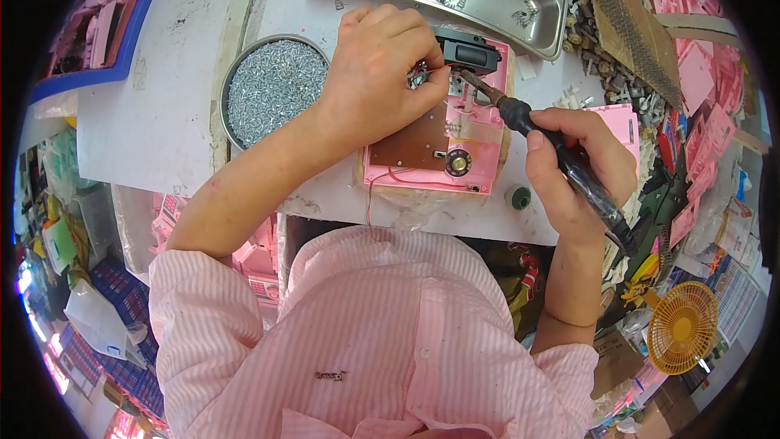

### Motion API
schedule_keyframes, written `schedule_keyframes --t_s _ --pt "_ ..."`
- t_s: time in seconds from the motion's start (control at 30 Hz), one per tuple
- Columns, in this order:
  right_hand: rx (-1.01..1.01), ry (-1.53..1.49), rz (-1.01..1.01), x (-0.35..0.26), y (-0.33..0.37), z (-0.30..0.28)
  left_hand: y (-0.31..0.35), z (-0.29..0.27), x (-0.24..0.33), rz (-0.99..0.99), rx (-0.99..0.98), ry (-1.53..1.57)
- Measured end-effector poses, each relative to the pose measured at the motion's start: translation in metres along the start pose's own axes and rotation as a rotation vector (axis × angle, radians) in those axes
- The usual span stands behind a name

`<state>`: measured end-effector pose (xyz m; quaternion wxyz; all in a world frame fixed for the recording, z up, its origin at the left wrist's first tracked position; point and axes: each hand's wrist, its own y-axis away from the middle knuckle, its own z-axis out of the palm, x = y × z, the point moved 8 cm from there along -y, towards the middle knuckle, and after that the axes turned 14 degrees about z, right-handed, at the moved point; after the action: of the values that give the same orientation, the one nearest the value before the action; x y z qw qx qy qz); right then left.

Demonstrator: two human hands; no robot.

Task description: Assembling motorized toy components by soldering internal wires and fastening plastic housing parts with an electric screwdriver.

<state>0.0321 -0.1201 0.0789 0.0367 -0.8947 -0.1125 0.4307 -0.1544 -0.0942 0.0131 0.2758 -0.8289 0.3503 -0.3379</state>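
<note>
A pink plastic housing (486, 134) lies on the white table in front of me, with a brown circuit board (410, 145), a round black part (458, 163) and thin wires in it. A black plastic block (470, 51) sits at its far end. My left hand (382, 61) reaches over the housing's left side, thumb and fingertips pinched on a thin red wire beside the block. My right hand (585, 167) is wrapped round the dark handle of a soldering iron (517, 116). The iron's tip points left and meets the area by the block and wire; exact contact is too small to tell.
Left of the housing stands a round metal bowl (225, 106) full of small screws. A steel compartment tray (497, 18) with springs is at the back. A small dark spool (517, 197) lies near the front edge. Pink parts (699, 77) and cardboard (630, 29) crowd the right.
</note>
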Motion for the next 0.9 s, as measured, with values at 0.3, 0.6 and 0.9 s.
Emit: schedule_keyframes --t_s 0.3,0.6,0.9 --pt "0.015 -0.016 -0.009 0.000 0.001 -0.002 0.000 0.000 0.000 -0.003 0.003 -0.005" --pt "0.062 -0.092 0.056 0.005 0.024 -0.040 0.001 -0.001 0.001 -0.005 0.002 -0.013" --pt "0.463 -0.406 0.271 0.091 0.118 -0.167 0.000 0.000 0.001 -0.010 -0.005 -0.011"
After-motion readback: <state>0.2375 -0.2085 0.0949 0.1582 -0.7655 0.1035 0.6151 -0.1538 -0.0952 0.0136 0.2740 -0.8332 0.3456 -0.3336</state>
